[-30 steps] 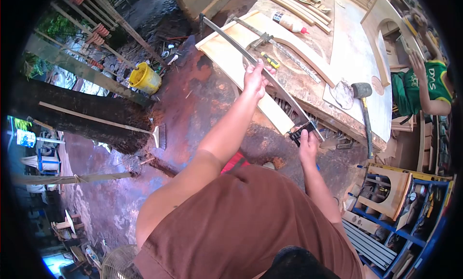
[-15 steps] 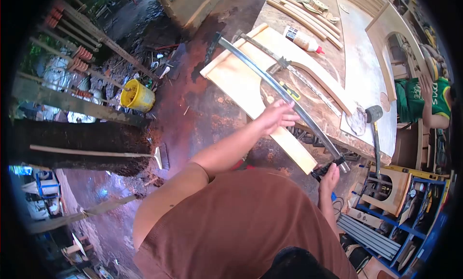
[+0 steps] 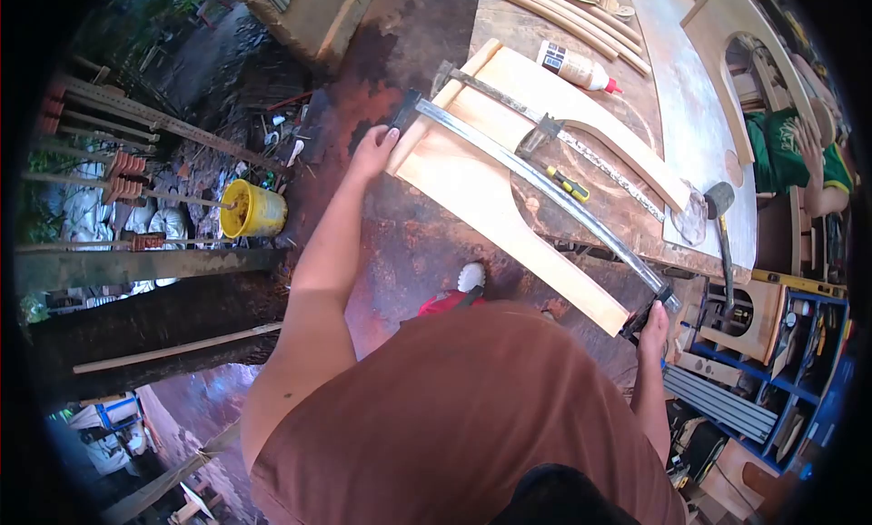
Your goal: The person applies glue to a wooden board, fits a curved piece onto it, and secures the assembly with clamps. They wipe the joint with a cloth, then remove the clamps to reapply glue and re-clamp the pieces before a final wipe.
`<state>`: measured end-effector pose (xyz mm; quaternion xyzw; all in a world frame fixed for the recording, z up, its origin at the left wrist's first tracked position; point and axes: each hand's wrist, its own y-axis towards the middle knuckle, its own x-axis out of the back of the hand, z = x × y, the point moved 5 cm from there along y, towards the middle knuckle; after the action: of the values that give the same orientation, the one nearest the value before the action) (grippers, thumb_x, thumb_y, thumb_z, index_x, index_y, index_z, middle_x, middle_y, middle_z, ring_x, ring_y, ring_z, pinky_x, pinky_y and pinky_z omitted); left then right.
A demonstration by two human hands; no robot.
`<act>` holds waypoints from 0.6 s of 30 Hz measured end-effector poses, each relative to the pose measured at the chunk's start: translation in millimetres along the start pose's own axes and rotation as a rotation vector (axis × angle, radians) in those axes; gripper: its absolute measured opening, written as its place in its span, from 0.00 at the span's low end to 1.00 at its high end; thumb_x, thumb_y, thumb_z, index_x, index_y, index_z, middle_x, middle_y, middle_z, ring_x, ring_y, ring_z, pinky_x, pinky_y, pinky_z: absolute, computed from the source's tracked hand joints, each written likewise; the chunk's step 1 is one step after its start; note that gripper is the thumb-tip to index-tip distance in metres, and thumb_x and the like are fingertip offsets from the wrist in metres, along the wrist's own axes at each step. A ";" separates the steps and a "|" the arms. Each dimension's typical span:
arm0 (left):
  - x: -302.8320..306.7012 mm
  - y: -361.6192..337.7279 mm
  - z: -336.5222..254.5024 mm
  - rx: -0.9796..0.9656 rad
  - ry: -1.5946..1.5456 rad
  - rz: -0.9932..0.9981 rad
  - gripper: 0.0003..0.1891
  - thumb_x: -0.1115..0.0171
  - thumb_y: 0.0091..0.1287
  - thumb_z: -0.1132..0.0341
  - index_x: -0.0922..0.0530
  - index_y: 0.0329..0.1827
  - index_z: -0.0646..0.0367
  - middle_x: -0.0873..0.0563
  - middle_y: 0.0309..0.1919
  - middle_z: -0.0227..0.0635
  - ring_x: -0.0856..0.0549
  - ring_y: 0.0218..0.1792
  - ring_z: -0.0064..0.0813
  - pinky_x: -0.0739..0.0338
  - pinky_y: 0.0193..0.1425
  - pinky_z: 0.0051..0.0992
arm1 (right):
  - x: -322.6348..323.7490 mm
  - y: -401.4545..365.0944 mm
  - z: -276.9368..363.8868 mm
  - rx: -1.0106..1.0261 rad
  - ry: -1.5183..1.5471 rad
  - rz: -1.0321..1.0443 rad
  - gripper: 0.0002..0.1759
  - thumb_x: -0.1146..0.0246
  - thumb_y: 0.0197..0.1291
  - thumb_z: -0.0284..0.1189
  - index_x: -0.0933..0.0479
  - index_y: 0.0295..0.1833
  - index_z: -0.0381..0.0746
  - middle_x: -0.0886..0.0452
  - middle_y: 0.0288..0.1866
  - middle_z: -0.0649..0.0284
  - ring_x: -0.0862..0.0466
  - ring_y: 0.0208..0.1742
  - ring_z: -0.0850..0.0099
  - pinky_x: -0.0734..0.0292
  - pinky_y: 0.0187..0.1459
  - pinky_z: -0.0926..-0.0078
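My left fingers (image 3: 385, 137) grip the bar clamp's (image 3: 543, 176) far end; my right fingers (image 3: 656, 318) grasp its near end. The clamp spans the curved wooden panel (image 3: 472, 193), partly beyond the tabletop (image 3: 640, 116). Judgement: keep both ends square, bar untwisted, pressure even.

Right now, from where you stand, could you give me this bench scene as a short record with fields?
left grip: left hand, at the long clamp's far end
right grip: right hand, at its near end
long clamp: spans the pale board lengthwise
second clamp: short clamp, farther onto the bench
bottle: white bottle, red tip, on its side
screwdriver: yellow and black screwdriver, between long clamp and bottle
mallet: black-headed mallet, handle past the bench edge
floor: yellow bucket
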<state>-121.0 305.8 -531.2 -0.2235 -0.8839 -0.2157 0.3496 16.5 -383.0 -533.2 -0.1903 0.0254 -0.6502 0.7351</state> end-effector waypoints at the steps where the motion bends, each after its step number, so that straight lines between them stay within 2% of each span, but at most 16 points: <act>1: -15.9 0.6 9.1 0.091 -0.152 0.236 0.26 0.40 0.67 0.47 0.20 0.52 0.65 0.15 0.48 0.51 0.16 0.49 0.45 0.24 0.55 0.36 | -0.3 -1.2 3.5 -0.009 0.000 -0.011 0.19 0.51 0.75 0.43 0.30 0.37 0.40 0.27 0.26 0.68 0.20 0.25 0.76 0.21 0.30 0.76; 2: -31.3 -3.6 16.4 0.185 -0.301 0.476 0.28 0.40 0.67 0.45 0.21 0.52 0.66 0.16 0.49 0.54 0.16 0.51 0.48 0.25 0.56 0.37 | -1.3 -2.5 8.2 0.008 -0.048 0.004 0.19 0.51 0.76 0.42 0.28 0.39 0.38 0.25 0.28 0.67 0.20 0.27 0.76 0.22 0.32 0.76; 3: -34.8 -4.6 21.9 0.182 -0.300 0.497 0.28 0.40 0.67 0.45 0.21 0.52 0.66 0.16 0.49 0.54 0.16 0.51 0.48 0.25 0.56 0.37 | -2.1 -2.9 10.5 0.023 -0.095 0.017 0.20 0.51 0.76 0.42 0.26 0.41 0.37 0.23 0.30 0.67 0.20 0.28 0.77 0.23 0.34 0.77; 4: -32.6 -2.3 26.8 0.149 -0.193 0.382 0.29 0.41 0.67 0.45 0.20 0.52 0.67 0.15 0.48 0.54 0.16 0.51 0.49 0.25 0.56 0.38 | 0.0 -0.7 5.4 0.039 -0.168 -0.058 0.21 0.52 0.76 0.41 0.24 0.45 0.34 0.21 0.35 0.68 0.22 0.34 0.80 0.25 0.40 0.78; 5: -33.3 -1.5 29.1 0.109 -0.093 0.278 0.29 0.41 0.67 0.45 0.20 0.51 0.67 0.15 0.46 0.55 0.16 0.52 0.49 0.25 0.56 0.39 | 6.3 3.4 -7.2 0.039 -0.188 -0.048 0.23 0.52 0.76 0.41 0.22 0.47 0.32 0.21 0.37 0.69 0.26 0.39 0.81 0.29 0.43 0.78; 6: -29.2 -1.3 23.1 0.059 -0.054 0.244 0.29 0.42 0.67 0.44 0.19 0.50 0.67 0.15 0.45 0.55 0.16 0.51 0.49 0.25 0.55 0.39 | 7.9 4.1 -5.1 0.007 -0.274 -0.034 0.23 0.51 0.75 0.42 0.22 0.42 0.33 0.22 0.35 0.69 0.27 0.39 0.81 0.30 0.42 0.77; 8: -27.6 -0.1 21.2 0.010 -0.074 0.218 0.29 0.42 0.68 0.44 0.18 0.48 0.67 0.15 0.43 0.56 0.15 0.48 0.48 0.24 0.53 0.40 | 8.9 3.4 -5.6 0.013 -0.328 -0.063 0.23 0.51 0.74 0.43 0.25 0.35 0.35 0.28 0.30 0.72 0.31 0.34 0.80 0.33 0.37 0.75; 9: -27.3 1.9 17.2 -0.003 -0.011 0.251 0.29 0.43 0.69 0.44 0.18 0.49 0.67 0.15 0.43 0.56 0.15 0.47 0.48 0.24 0.53 0.40 | -0.3 1.1 3.7 0.101 -0.256 -0.083 0.24 0.51 0.74 0.44 0.27 0.34 0.35 0.29 0.28 0.72 0.32 0.32 0.79 0.33 0.35 0.74; 11: -25.0 -0.6 7.3 -0.060 0.016 0.259 0.28 0.45 0.70 0.45 0.17 0.48 0.67 0.14 0.41 0.54 0.14 0.44 0.49 0.23 0.51 0.40 | 7.7 2.0 2.1 0.099 -0.422 -0.087 0.25 0.51 0.74 0.45 0.26 0.33 0.35 0.26 0.28 0.69 0.27 0.33 0.79 0.29 0.38 0.73; 13: -25.5 1.3 6.2 -0.084 0.070 0.305 0.28 0.45 0.71 0.46 0.18 0.47 0.69 0.14 0.38 0.57 0.14 0.43 0.50 0.24 0.50 0.39 | 11.2 2.4 -11.9 -0.035 -0.296 -0.076 0.25 0.51 0.74 0.45 0.26 0.33 0.35 0.24 0.25 0.67 0.23 0.29 0.77 0.26 0.34 0.73; 16: -24.7 1.3 4.2 -0.086 0.128 0.323 0.30 0.47 0.71 0.46 0.20 0.47 0.73 0.15 0.39 0.61 0.15 0.43 0.52 0.25 0.50 0.41 | 0.5 -6.1 9.1 -0.059 -0.203 -0.005 0.24 0.52 0.75 0.46 0.26 0.34 0.37 0.21 0.22 0.65 0.18 0.23 0.76 0.25 0.27 0.75; 18: -25.2 3.5 5.8 -0.088 0.150 0.340 0.31 0.48 0.72 0.45 0.21 0.47 0.74 0.16 0.39 0.62 0.15 0.44 0.53 0.25 0.50 0.41 | 0.2 -5.5 7.7 -0.089 -0.188 -0.012 0.24 0.52 0.75 0.46 0.26 0.34 0.37 0.20 0.22 0.64 0.18 0.23 0.76 0.24 0.28 0.75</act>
<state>-105.6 305.6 -552.2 -0.3679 -0.7947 -0.2079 0.4358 13.6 -381.8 -524.3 -0.2831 -0.0158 -0.6321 0.7212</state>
